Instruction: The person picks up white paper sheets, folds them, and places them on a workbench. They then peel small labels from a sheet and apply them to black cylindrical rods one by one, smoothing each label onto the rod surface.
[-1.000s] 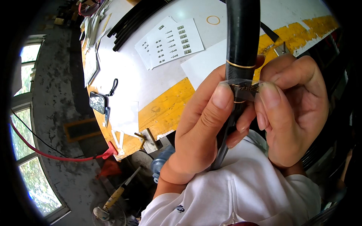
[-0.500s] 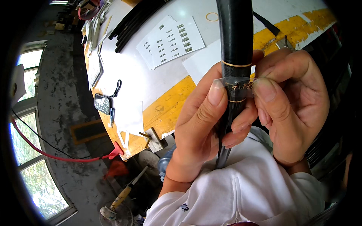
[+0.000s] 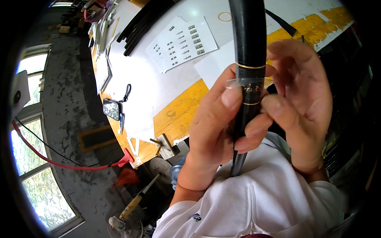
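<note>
A glossy black rod (image 3: 249, 35) with thin gold rings stands nearly upright in front of me, its lower end against my white shirt. My left hand (image 3: 214, 123) is wrapped round it below the upper ring, thumb on the left end of a small clear film (image 3: 235, 82). Gold lettering shows on the rod between the two rings, partly under the film. My right hand (image 3: 303, 107) is at the rod's right side, its fingers apart and raised, its thumb close to the lettering. Whether that thumb touches the rod is blurred.
Printed label sheets (image 3: 188, 43) lie on the white and yellow table (image 3: 178, 113), with several black tubes (image 3: 145, 25) behind. A phone (image 3: 112, 109) sits near the left edge. A wooden block (image 3: 166, 146) stands at the front edge, and a black strip (image 3: 281, 22) lies far right.
My right hand has let go of the film's right end and its fingers have spread. The film's right end now sticks out past the rod. My left hand keeps its hold.
</note>
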